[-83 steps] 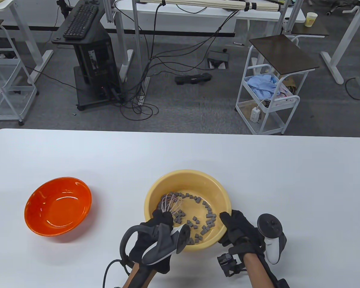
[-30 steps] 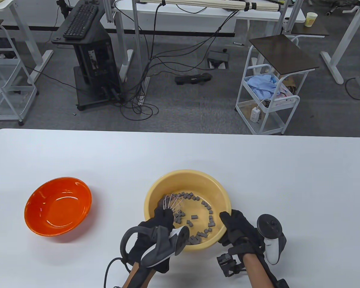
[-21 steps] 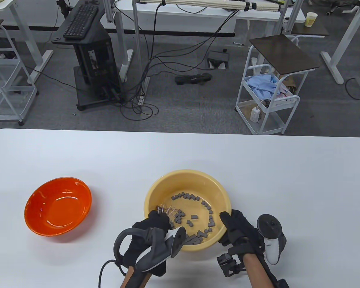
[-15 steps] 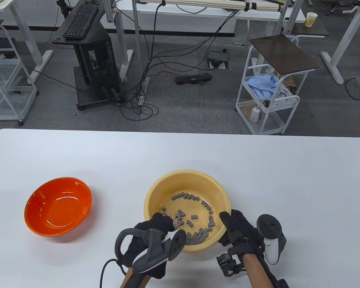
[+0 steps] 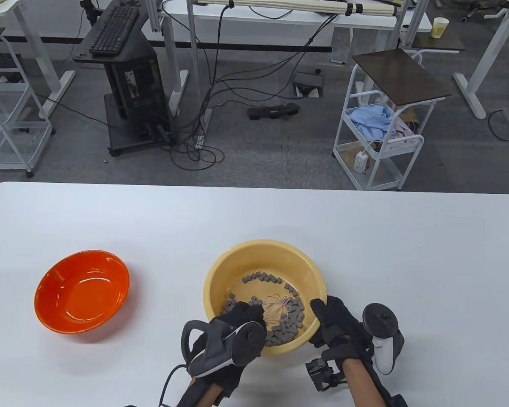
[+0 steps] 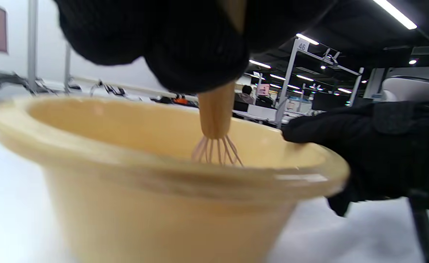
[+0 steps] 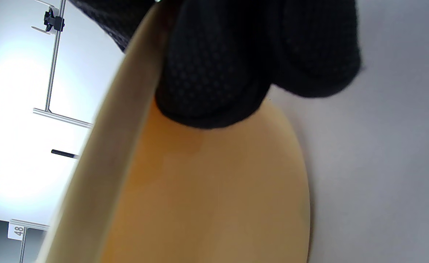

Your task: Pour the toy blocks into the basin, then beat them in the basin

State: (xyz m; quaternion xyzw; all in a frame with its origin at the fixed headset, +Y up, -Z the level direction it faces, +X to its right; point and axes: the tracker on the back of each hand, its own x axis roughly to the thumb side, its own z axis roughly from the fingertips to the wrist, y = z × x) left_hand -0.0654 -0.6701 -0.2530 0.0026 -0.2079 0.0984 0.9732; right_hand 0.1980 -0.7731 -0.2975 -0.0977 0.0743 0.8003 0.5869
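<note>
Blocks (image 5: 289, 322): small grey pieces, all in the basin (image 5: 265, 254), most heaped near its front right wall, a short row farther back.
Handling: they look light, hard and loose, so they should scatter easily; a hard stroke could flick some over the rim.
Whisk (image 5: 275, 306): thin, probably springy wires down among the blocks; best held by its wooden handle (image 6: 215, 111).
Left hand (image 5: 231, 335): fingers wrapped round that handle, above the front rim.
Right hand (image 5: 337, 324): fingers hooked over the right rim, steadying the basin.
Orange bowl (image 5: 82, 291): well to the left, holding nothing.
Stage: pouring looks done; beating under way.
</note>
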